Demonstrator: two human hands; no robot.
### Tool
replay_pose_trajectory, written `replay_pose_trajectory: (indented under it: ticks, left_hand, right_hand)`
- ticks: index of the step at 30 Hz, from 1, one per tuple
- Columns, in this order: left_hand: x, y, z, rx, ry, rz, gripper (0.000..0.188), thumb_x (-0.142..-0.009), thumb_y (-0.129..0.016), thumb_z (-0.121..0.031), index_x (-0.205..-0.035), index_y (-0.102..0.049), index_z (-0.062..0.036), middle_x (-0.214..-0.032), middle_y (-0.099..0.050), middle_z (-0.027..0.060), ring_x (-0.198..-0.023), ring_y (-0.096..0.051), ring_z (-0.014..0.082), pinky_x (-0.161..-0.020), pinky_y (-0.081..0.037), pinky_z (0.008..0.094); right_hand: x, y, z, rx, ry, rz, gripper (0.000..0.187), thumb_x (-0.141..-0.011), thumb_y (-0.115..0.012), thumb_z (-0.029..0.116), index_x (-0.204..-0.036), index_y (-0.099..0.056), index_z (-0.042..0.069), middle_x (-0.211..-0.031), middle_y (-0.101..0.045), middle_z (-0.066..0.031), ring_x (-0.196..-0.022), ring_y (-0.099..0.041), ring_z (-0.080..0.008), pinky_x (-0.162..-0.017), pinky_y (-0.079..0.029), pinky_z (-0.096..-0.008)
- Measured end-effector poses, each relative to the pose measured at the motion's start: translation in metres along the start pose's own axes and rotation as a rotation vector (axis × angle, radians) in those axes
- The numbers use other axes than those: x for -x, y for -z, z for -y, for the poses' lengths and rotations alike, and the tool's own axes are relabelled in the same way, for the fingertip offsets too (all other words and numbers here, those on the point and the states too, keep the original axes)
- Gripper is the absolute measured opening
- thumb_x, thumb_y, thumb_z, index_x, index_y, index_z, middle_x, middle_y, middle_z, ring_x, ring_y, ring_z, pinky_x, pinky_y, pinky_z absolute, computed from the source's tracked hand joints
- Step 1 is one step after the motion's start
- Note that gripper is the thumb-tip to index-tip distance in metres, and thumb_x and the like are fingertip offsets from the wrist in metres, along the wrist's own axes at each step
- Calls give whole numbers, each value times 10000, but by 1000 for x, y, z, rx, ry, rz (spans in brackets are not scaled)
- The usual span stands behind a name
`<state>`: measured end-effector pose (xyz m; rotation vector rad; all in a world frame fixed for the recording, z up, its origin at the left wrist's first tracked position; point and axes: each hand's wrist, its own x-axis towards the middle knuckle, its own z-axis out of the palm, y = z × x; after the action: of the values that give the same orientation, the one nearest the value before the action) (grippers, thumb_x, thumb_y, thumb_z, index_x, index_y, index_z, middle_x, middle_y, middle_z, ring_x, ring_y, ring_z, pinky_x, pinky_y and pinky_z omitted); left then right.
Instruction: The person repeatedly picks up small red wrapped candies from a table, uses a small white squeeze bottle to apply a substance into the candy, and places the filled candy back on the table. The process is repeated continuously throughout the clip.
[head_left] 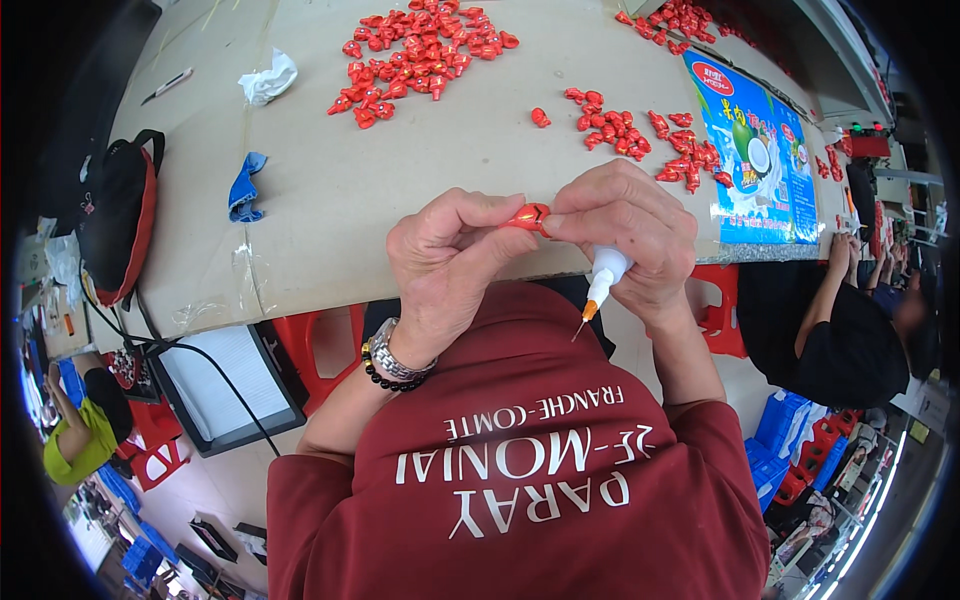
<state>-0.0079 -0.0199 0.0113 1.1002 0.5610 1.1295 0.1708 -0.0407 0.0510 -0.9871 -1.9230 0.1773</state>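
Between the fingertips of both hands, just above the table's near edge, is a small shiny red piece [527,217] with dark and gold markings. My left hand [448,262] pinches its left end with thumb and forefinger. At its right end, the fingers of my right hand [632,228] close on it. A white needle-tipped glue bottle [608,268] with an orange collar is also tucked in my right hand, its thin needle slanting down and left. What exactly the red piece is, I cannot make out.
Piles of similar red pieces [430,55] lie on the table [300,200], with smaller groups [612,125] to the right beside a blue printed sheet [745,140]. Crumpled tissue [268,78], a blue scrap [246,187], a pen [167,86] and a black-red bag [128,215] are left. Another person [840,320] sits right.
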Motion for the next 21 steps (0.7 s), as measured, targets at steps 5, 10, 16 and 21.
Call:
replay_pose_trajectory:
  ticks: [5, 10, 16, 21]
  left_hand:
    - [-2, -3, -4, -189, -95, -2, 162, -801, -669, 67, -957, -636, 40, -867, -695, 107, -782, -653, 103, -694, -528, 219]
    - [-3, -6, 0, -169, -89, -86, 187, -814, -651, 73, -992, -604, 41, -905, -684, 115, -815, -655, 120, -729, -536, 234]
    - [-8, -11, 3, -132, -172, -157, 238, -819, -649, 63, -1025, -542, 13, -945, -654, 133, -710, -606, 101, -557, -484, 202]
    - [-7, -10, 6, -205, -158, -150, 251, -813, -657, 58, -1028, -538, 10, -932, -655, 123, -704, -605, 97, -558, -482, 199]
  right_hand:
    - [0, -3, -3, -16, 9, -33, 168, -599, -716, 28, -750, -644, 47, -738, -627, -65, -652, -603, -203, -527, -470, -280]
    - [-2, -4, -6, 9, 8, -46, 191, -603, -730, 21, -779, -659, 40, -776, -636, -60, -669, -603, -193, -556, -479, -270]
    - [-2, -10, 8, -224, -426, -153, 204, -670, -741, -21, -860, -688, 31, -807, -658, -46, -698, -606, -125, -594, -490, -248]
    - [6, -16, 10, -568, -808, -199, 120, -741, -718, -9, -853, -677, 5, -761, -657, -37, -670, -589, -72, -586, -482, -227]
